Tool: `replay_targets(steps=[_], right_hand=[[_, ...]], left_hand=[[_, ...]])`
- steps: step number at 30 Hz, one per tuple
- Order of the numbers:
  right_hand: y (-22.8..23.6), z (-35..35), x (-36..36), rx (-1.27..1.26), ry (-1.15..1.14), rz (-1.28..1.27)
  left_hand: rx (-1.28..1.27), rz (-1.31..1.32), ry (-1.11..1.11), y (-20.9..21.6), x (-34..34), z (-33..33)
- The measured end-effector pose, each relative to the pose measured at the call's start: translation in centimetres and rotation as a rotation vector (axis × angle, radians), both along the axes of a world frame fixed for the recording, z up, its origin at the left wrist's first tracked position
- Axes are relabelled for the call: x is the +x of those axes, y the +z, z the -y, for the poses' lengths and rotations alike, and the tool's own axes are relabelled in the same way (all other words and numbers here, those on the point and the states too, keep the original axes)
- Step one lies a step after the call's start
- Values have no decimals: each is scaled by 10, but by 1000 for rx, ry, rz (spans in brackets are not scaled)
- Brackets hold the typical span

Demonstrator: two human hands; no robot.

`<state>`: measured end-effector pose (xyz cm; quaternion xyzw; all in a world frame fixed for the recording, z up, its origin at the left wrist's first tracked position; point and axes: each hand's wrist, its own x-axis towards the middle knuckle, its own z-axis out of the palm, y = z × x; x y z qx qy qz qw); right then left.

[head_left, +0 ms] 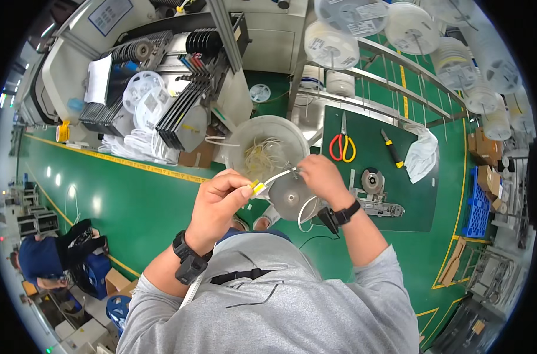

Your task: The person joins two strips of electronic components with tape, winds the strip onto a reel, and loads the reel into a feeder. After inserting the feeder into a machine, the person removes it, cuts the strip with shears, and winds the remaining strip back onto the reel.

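My left hand [221,197] pinches a white carrier tape [278,176] where a yellow piece of splice tape [257,186] sits on it. The tape runs right to my right hand [323,179], whose fingertips are closed on its other end. A small dark detail shows at those fingertips, too small to name. Just below the hands is a grey reel [289,200], with a white loop of tape [305,215] at its right side. Behind the hands stands a pale round bin [236,127] holding a tangle of thin yellowish strips [262,158].
To the right, a dark green tabletop [363,127] bears red-and-yellow-handled scissors [342,141], a utility knife [392,147], a white plastic bag [422,154] and a metal feeder [377,203]. Reels hang on a rack [392,82]. A machine with reels [189,115] stands left; a person [56,256] crouches far left.
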<state>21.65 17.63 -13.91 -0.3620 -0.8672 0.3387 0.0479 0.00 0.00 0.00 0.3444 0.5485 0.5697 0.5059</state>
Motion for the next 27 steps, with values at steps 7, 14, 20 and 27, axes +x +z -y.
replay_targets(steps=[7,14,20,27], right_hand=[[-96,6,-54,455,418,52],[-145,-25,-76,78,460,353],[-130,-21,-102,-741,-576,-295],[10,51,-115,-1456,-754,-996]], left_hand=[[-52,42,41,2,-13,8],[-143,196,-12,10,-30,32],[-203,269,-28,4,-50,52],[-347,108,-107,-3,-69,46]])
